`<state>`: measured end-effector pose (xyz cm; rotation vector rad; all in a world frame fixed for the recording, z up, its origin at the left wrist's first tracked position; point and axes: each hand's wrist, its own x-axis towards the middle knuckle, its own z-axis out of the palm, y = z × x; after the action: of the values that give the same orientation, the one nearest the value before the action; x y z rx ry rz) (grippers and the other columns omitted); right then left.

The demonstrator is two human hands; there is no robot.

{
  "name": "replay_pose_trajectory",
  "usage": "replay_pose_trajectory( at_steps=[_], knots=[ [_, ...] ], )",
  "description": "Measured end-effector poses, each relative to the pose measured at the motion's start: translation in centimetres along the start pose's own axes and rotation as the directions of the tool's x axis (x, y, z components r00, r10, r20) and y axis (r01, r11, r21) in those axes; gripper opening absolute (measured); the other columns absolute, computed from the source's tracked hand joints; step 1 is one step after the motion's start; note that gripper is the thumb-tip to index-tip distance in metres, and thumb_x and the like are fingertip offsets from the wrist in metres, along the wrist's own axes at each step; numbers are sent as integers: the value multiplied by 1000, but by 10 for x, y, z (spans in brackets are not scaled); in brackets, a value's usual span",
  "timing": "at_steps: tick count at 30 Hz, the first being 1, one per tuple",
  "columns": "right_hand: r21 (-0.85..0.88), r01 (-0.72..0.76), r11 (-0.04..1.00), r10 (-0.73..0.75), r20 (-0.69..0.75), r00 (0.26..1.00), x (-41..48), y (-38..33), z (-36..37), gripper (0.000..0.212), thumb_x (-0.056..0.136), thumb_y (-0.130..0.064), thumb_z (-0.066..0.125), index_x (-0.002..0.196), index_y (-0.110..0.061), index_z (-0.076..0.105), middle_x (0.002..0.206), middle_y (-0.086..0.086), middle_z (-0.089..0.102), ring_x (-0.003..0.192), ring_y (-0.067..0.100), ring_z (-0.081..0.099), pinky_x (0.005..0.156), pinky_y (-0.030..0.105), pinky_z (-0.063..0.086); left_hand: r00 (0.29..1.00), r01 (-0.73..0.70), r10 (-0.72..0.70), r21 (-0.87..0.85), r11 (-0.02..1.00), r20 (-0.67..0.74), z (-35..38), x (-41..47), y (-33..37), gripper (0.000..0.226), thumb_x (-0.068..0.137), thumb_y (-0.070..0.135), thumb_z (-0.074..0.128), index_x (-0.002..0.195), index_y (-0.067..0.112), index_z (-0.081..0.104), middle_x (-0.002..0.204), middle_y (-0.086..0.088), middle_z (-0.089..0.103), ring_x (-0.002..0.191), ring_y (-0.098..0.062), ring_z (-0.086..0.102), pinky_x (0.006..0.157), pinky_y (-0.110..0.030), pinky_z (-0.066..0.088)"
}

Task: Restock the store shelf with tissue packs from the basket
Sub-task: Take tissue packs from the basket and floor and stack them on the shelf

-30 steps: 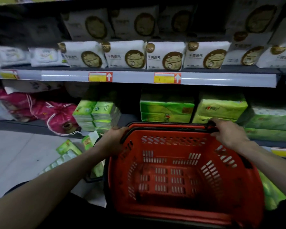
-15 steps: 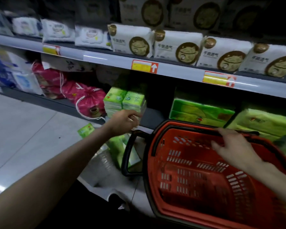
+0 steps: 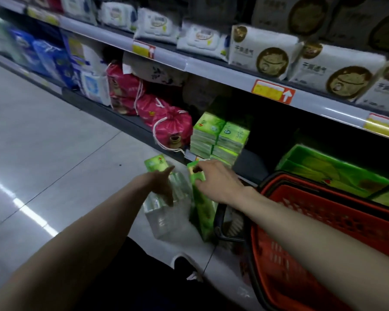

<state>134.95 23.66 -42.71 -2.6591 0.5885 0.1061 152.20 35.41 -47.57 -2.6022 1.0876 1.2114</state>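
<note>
Two tissue packs stand on the floor in front of the bottom shelf [image 3: 112,118]. One is a clear-wrapped bundle [image 3: 166,217] with a green top; my left hand [image 3: 163,186] lies against it with thumb and fingers spread. The other is a tall green tissue pack [image 3: 202,205]; my right hand [image 3: 216,181] pinches its top end with curled fingers. A stack of small green tissue packs [image 3: 220,138] sits on the bottom shelf just behind my hands. The red basket [image 3: 328,221] stands at the right on the floor, and what shows of its inside holds nothing.
Pink drawstring bags [image 3: 171,126] and blue packs [image 3: 50,57] fill the bottom shelf to the left. Large green packs [image 3: 328,169] lie behind the basket. White packs [image 3: 263,50] line the upper shelf. Open tiled floor [image 3: 43,142] stretches left. My shoe [image 3: 184,265] is below.
Both hands have left the basket rim and reached down left to the packs on the floor. The view has swung left and down.
</note>
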Motion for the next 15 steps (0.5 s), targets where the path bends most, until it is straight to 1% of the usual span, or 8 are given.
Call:
replay_pose_trajectory(
  at_steps=[1, 3, 5, 6, 8, 10, 12, 15],
  knots=[
    [-31, -6, 1000, 8, 71, 997, 10, -7, 9, 39, 95, -36, 63, 130, -18, 63, 132, 11, 64, 121, 33, 60, 82, 39, 50, 1000, 21, -21, 69, 997, -2, 6, 0, 0, 144, 69, 39, 93, 161, 25, -16, 167, -15, 23, 151, -34, 29, 120, -41, 30],
    [-69, -38, 997, 52, 209, 977, 27, -16, 26, 44, 95, -32, 61, 135, -15, 58, 135, 15, 62, 118, 37, 62, 77, 38, 47, 997, 67, -60, 177, 982, -47, 22, 2, -1, 154, 61, 50, 95, 160, 28, -20, 169, -20, 15, 153, -40, 23, 119, -57, 29],
    [-84, -95, 992, 117, 311, 943, 36, -18, 41, 49, 98, -29, 60, 144, -14, 51, 140, 17, 59, 122, 39, 61, 83, 41, 50, 989, 119, -103, 167, 979, -102, 35, 11, -6, 155, 57, 49, 96, 160, 33, -19, 169, -16, 11, 153, -42, 16, 107, -78, 27],
    [-77, -128, 989, 147, 351, 925, 39, -18, 47, 55, 98, -28, 61, 150, -14, 45, 143, 16, 57, 126, 40, 60, 89, 43, 53, 985, 136, -118, 142, 981, -127, 39, 15, -7, 155, 54, 47, 97, 160, 35, -16, 167, -14, 14, 152, -43, 18, 101, -83, 29],
    [-33, -187, 982, 184, 399, 898, 40, -14, 56, 70, 97, -26, 63, 159, -17, 31, 148, 17, 53, 129, 41, 58, 100, 47, 54, 978, 125, -105, 107, 986, -180, 41, 24, -12, 147, 48, 43, 97, 159, 32, 1, 154, -17, 31, 141, -44, 31, 95, -78, 42],
    [17, -224, 974, 199, 401, 894, 39, -11, 60, 77, 96, -23, 63, 162, -19, 23, 148, 17, 53, 126, 42, 59, 101, 48, 55, 973, 111, -95, 69, 991, -209, 37, 28, -13, 130, 43, 40, 97, 149, 24, 22, 134, -15, 46, 125, -40, 45, 89, -68, 51],
    [56, -239, 969, 199, 390, 899, 40, -10, 60, 79, 95, -22, 62, 163, -21, 21, 145, 18, 55, 123, 41, 60, 100, 49, 55, 970, 117, -107, 34, 993, -219, 28, 22, -11, 118, 42, 39, 97, 139, 22, 32, 116, -11, 49, 113, -34, 50, 84, -64, 55],
    [173, -260, 950, 190, 340, 921, 40, -10, 56, 80, 94, -20, 63, 162, -23, 22, 144, 17, 54, 124, 40, 60, 100, 47, 54, 966, 134, -125, 24, 991, -225, 9, 10, -6, 120, 33, 47, 93, 137, 25, 38, 104, -3, 49, 100, -29, 51, 83, -59, 57]
  ],
)
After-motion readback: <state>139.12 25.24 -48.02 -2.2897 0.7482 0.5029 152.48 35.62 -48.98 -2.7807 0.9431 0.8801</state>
